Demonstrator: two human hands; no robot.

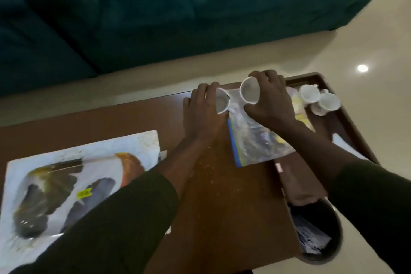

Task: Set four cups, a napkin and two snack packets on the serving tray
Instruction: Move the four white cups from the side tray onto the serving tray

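Note:
My left hand (201, 113) grips a small white cup (221, 103), tipped with its mouth toward me, above the brown table. My right hand (270, 101) holds a second white cup (250, 93), also tipped, just left of the dark brown serving tray (311, 78). Two more white cups (309, 93) (328, 101) stand at the far end of the tray. A yellowish snack packet (298, 104) lies on the tray beside them, partly hidden by my right hand. A clear plastic bag with a blue edge (251, 140) lies under both hands, across the tray's left rim.
A large white picture book (66, 176) lies on the brown table (133, 118) at the left. A dark round bin with papers (315, 229) stands by the table's right near corner. A teal sofa (155, 11) fills the background; pale floor lies to the right.

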